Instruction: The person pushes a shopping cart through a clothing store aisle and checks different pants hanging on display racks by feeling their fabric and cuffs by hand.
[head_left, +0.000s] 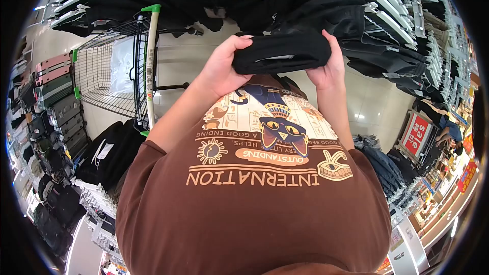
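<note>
A pair of black pants (281, 46) is stretched between my hands in front of my chest, its waistband opening facing me. A pale strip, perhaps a label, shows inside the opening. My left hand (223, 67) grips one end of the waistband with the thumb on top. At the other end, my right hand (328, 66) is closed round the fabric, its thumb along the edge. The lower part of the pants is hidden behind the waistband and my printed brown shirt (244, 209).
Black clothes (326, 15) hang on racks ahead, on white hangers (389, 15). To the left stands a shopping cart (109, 63) with a clear plastic bag (122, 66) inside. Suitcases (66, 107) line the far left. A red sale sign (415, 133) and folded jeans (379, 160) are at right.
</note>
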Demonstrator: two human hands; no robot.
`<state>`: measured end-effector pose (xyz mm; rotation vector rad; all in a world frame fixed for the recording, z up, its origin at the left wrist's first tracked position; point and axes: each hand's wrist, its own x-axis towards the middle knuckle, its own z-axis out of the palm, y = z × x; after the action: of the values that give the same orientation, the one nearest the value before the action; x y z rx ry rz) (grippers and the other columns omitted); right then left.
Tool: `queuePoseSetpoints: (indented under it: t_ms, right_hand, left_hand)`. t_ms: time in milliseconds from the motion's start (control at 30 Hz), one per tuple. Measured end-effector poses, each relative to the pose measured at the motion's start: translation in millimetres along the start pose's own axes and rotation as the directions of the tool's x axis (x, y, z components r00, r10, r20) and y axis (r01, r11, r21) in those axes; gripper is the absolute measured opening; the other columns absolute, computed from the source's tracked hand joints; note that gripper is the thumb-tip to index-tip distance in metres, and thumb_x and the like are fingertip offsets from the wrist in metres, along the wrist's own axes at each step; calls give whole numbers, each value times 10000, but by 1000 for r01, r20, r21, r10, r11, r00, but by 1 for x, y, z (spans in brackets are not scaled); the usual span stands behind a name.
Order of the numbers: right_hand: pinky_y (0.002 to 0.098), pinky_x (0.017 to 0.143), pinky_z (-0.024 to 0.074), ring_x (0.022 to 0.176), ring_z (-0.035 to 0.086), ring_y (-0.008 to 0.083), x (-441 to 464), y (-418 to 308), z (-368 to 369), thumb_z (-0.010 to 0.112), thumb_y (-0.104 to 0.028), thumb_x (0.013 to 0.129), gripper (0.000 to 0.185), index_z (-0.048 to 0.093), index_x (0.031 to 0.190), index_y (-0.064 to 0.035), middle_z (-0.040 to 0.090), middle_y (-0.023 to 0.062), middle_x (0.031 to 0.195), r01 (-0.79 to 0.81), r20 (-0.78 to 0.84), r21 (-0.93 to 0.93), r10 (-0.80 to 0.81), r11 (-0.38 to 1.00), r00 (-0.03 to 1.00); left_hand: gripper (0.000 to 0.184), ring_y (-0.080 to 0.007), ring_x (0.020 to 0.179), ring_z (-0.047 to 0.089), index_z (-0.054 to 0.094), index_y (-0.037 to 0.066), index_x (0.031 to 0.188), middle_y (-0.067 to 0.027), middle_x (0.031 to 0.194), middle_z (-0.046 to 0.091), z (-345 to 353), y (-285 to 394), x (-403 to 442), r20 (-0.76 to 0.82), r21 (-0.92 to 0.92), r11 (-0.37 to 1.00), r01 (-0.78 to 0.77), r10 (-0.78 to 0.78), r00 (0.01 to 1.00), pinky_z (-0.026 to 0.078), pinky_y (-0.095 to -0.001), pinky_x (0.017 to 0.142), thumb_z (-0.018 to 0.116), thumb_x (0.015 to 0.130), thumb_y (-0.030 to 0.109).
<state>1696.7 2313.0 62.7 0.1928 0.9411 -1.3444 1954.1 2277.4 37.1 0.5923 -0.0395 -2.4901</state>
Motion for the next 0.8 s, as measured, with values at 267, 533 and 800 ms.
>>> queuePoseSetpoints:
  t_ms: [267, 533, 800]
  right_hand:
    - [263, 716, 486, 849, 539, 56, -29, 53, 29, 727, -257, 1023, 248, 589, 1005, -53, 583, -33, 936, 456, 470, -723, -113, 519, 875]
    - [383, 779, 648, 902, 767, 216, -26, -3, -1, 755, 3, 922, 218, 704, 1134, -7, 765, 123, 1037, 71, 353, -391, 79, 918, 932]
    - [423, 758, 658, 885, 776, 256, -31, -8, 5, 727, 11, 933, 187, 693, 1107, -47, 767, 135, 1031, 40, 327, -278, 55, 960, 943]
  left_hand:
    - [188, -50, 879, 612, 664, 50, 1106, 19, 1010, 677, 22, -7, 20, 143, 714, 655, -247, 209, 967, 521, -271, 769, 596, 1068, 221]
    - [206, -143, 963, 735, 688, -2, 1127, -78, 1066, 750, 28, 25, -3, 62, 239, 967, 82, -99, 993, 602, -286, 852, 599, 1047, 166]
    - [228, -110, 948, 703, 644, -15, 1168, -64, 1091, 721, 43, 22, -5, 156, 578, 815, -37, -65, 986, 589, -276, 848, 692, 956, 54]
